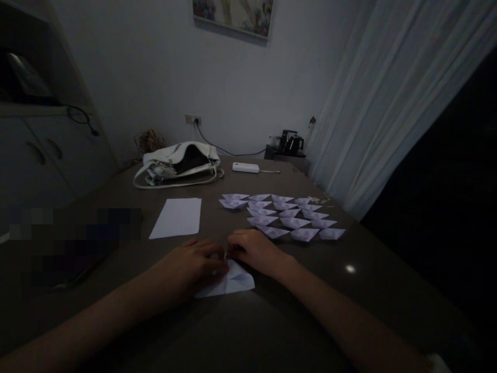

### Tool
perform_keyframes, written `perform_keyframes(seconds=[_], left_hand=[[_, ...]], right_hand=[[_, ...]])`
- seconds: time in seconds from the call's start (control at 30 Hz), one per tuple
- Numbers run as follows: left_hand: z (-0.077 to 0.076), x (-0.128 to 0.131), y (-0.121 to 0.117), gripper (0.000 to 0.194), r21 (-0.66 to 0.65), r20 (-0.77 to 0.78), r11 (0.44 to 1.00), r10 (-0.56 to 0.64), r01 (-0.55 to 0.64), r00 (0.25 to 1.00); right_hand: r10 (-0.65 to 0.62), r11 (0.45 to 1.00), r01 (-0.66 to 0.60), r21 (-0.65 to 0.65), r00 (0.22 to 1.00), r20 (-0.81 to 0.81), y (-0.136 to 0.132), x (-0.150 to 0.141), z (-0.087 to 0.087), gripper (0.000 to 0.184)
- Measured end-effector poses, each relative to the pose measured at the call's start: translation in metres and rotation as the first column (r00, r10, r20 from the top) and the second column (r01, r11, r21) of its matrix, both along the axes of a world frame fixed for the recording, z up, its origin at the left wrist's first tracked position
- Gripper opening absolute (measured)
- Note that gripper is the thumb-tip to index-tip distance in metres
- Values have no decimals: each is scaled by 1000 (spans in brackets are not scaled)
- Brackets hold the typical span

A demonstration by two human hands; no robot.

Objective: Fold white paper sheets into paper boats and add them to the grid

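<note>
A partly folded sheet of white paper [233, 282] lies on the dark table in front of me, its top narrowing to a point. My left hand [194, 267] is closed on the paper's left side, fingers near the upper tip. Bent over that same tip, my right hand [252, 248] pinches the paper from above right. The fingertips of both hands nearly meet and partly hide the fold. Just beyond my right hand stand several folded paper boats [295, 223] in rough rows. To the left is a stack of flat white paper [177, 217].
A white handbag [180, 161] sits at the back left of the table [373, 300]. Near the far edge lies a white power strip or similar device [246, 168] with a short cord. Behind the table, a black kettle [294, 143] stands by the curtain [349, 103].
</note>
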State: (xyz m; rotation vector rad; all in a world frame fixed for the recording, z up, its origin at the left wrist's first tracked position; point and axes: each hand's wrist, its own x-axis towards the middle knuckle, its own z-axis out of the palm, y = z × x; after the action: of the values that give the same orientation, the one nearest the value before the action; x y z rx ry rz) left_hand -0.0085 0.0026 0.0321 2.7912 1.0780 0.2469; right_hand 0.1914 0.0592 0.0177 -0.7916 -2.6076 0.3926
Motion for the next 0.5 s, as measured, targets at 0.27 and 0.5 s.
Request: perform_keyframes(seconds=[0.27,0.5], left_hand=[[-4,-1,0,19,45,3,999,-1,1,1000],[-9,-2,3,22,61,41,998,-18,16,999]], right_hand=[[18,1000,-18,4,995,98,0,4,6,6],[42,997,-51,63,990,136,-3,11,9,9]])
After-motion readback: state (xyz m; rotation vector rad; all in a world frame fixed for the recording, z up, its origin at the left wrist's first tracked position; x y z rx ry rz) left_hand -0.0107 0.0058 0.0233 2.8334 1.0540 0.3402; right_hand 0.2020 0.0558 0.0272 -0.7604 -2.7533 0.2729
